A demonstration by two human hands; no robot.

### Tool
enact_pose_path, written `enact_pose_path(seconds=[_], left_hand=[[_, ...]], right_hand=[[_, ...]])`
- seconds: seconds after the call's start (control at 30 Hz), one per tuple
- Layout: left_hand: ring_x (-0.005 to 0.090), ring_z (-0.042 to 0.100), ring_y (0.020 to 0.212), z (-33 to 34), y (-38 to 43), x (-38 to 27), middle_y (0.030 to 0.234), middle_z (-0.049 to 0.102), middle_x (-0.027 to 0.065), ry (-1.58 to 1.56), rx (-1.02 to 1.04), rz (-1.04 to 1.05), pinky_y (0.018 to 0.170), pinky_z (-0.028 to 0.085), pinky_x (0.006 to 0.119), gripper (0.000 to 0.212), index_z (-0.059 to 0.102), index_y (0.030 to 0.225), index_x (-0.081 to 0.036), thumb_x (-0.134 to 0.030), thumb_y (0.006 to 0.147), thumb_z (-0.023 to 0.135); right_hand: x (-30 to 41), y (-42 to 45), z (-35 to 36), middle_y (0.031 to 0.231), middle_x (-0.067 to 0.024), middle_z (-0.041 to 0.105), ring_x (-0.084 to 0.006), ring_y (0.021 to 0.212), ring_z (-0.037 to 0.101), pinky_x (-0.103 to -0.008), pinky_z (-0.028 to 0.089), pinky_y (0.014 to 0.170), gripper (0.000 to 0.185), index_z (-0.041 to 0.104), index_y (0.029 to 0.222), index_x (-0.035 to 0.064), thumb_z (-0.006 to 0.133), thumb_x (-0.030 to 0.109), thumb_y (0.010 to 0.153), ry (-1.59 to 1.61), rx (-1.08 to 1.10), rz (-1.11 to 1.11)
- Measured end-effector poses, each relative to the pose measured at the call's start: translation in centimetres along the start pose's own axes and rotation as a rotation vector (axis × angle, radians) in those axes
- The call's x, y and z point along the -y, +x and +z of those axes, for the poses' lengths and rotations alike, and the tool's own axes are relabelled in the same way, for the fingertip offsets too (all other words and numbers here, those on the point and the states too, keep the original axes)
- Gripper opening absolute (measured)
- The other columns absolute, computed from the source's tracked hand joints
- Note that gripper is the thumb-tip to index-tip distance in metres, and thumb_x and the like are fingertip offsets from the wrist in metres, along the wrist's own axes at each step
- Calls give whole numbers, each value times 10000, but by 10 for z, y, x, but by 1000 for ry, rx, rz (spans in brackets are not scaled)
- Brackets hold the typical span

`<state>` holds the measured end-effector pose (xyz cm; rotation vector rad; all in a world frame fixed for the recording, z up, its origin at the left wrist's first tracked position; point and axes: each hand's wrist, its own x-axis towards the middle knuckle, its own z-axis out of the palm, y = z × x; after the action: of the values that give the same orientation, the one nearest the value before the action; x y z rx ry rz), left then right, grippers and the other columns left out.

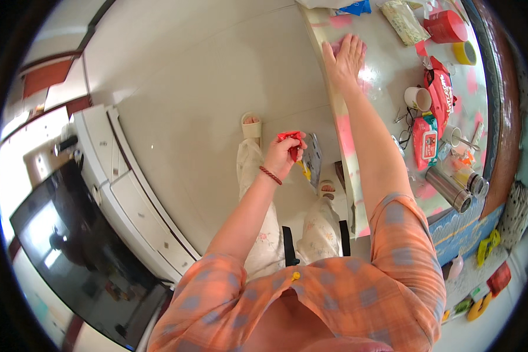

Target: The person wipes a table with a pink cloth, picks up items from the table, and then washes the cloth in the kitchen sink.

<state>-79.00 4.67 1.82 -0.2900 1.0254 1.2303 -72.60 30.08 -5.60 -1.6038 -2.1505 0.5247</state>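
My right hand (346,59) lies flat, palm down, near the left edge of a table with a glossy cover (344,132); a pink cloth (337,47) shows partly from under it. Its fingers are stretched forward. Over the floor, my left hand (289,147) is closed around a crumpled red wrapper (290,135). A red braided bracelet circles that wrist. Right of my right hand lie a patterned soft packet (404,22), a red canister (446,26), and a large red snack bag (441,92). Nearer stand a white cup (418,99) and a red pack of wipes (426,141).
Eyeglasses (407,132), a second cup with a spoon (452,135), a steel flask (449,189) and a yellow tape roll (464,53) are on the table. A grey bag (313,160) is beside the table, low down. A white cabinet (145,220) and a television (79,255) stand left.
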Motion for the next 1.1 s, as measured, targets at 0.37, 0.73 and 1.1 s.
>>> enact_pose_path(seconds=[0.37,0.73,1.1], left_hand=[[123,517,555,7,80,-167,727,595,97,292,89,-148,500,415,246,180,564,949,32,-26,799,483],[115,518,585,102,129,-201,748,600,89,667,346,-201,530,414,238,180,563,957,26,-14,804,477],[118,543,598,188,199,-164,754,604,102,928,350,-298,520,430,236,187,580,952,33,-24,785,517]], right_hand=[[-9,-47,-30,1249,-160,488,-334,1204,411,-433,275,1029,337,502,1201,47,486,179,891,128,97,-264],[-71,67,-40,1277,-193,437,-357,1202,375,-449,245,1028,359,459,1211,23,433,205,902,-224,-220,446],[-88,95,-49,1254,-165,469,-360,1098,470,-402,367,941,326,516,1174,47,495,146,863,-49,-568,410]])
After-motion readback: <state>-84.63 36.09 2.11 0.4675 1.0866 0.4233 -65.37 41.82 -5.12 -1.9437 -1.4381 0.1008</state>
